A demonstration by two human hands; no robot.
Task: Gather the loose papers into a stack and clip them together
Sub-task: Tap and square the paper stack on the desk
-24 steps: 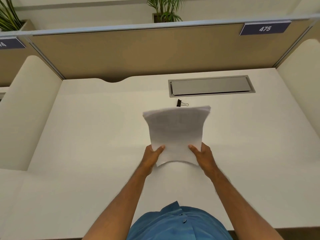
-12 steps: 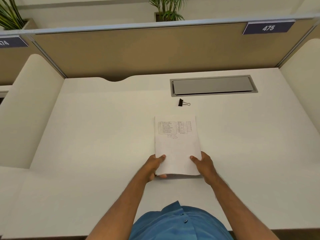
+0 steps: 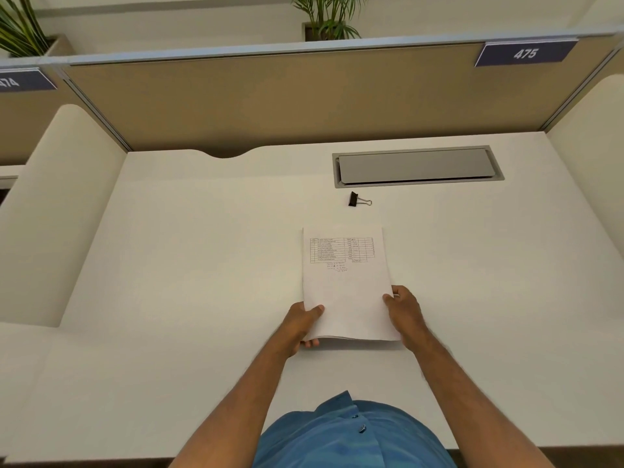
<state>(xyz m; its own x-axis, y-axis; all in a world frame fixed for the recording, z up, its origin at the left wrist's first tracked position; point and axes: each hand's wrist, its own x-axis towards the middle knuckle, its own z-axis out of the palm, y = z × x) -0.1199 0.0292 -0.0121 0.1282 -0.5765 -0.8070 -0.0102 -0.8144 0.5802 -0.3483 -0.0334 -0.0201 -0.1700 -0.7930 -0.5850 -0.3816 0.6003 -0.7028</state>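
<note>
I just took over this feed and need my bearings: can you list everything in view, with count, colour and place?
paper stack: one, white with a printed table near its far end, flat on the desk in the middle
binder clip: one, black with wire handles, on the desk just beyond the stack, apart from it
desk: one, off-white, fills the middle of the view
cable hatch: one, grey, set into the desk at far right
partition: one, tan, behind the desk
number signs: two, navy, 475 at upper right, 474 at upper left
plants: two, green, beyond the partition
shirt: one, blue, bottom centre
left hand: grips the stack's near left edge
right hand: grips the stack's right edge
</note>
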